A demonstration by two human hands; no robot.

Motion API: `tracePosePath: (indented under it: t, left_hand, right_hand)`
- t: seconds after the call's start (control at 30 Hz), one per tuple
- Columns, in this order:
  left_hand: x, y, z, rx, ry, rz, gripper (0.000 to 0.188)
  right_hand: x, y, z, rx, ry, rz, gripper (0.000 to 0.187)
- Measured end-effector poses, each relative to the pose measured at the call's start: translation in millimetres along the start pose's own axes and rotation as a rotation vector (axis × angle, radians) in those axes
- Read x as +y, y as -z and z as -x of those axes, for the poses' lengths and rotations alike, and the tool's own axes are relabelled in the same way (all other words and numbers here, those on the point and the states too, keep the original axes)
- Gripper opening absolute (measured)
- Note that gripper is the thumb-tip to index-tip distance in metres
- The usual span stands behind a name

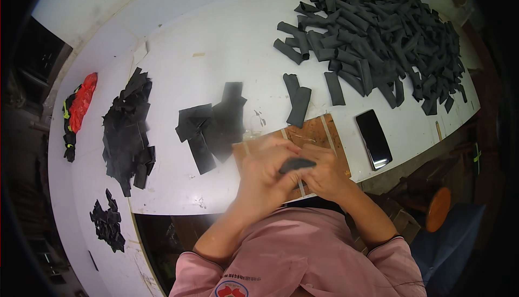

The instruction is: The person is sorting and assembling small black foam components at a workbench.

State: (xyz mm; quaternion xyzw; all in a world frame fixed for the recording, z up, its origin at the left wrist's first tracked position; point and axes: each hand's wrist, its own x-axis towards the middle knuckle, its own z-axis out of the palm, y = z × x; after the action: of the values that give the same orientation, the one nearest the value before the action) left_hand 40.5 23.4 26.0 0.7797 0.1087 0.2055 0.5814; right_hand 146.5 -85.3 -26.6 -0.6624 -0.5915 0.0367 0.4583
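Over the brown board (333,129) at the table's front edge, my two hands meet around a small dark grey rubbery piece (296,164). It looks bent or curled, and the fingers cover most of it. My left hand (265,167) grips its left side. On the other side my right hand (326,174) is closed on the same piece. Just past the board lie two dark grey tubes (299,107), one overlapping the other, and a third tube (334,88) beside them. Flat black sheets (211,129) lie loosely stacked to the left of my hands.
A big heap of dark grey tubes (378,37) covers the far right. A black phone (373,137) lies right of the board. Further left are a pile of black sheets (127,135), small black scraps (108,221) and a red plastic bag (84,102). The white table (178,59) ends near my body.
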Motion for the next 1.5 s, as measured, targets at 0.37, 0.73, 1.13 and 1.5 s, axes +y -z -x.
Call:
tracePosePath:
  t: [0.37, 0.73, 1.13, 1.5]
  left_hand:
    - [-11, -2, 12, 0.008, -0.011, 0.640, 0.018]
    - [-8, -8, 9, 0.109, 0.040, 0.642, 0.018]
    - [-25, 0, 20, 0.320, 0.026, 0.884, 0.017]
    - [-13, 17, 15, 0.287, -0.142, 0.334, 0.014]
  right_hand:
    - [2, 4, -1, -0.086, 0.026, 0.044, 0.011]
    - [11, -7, 8, -0.065, -0.039, 0.038, 0.003]
    - [0, -2, 1, -0.097, -0.065, -0.021, 0.022]
    - [-11, 14, -8, -0.201, -0.074, 0.124, 0.014]
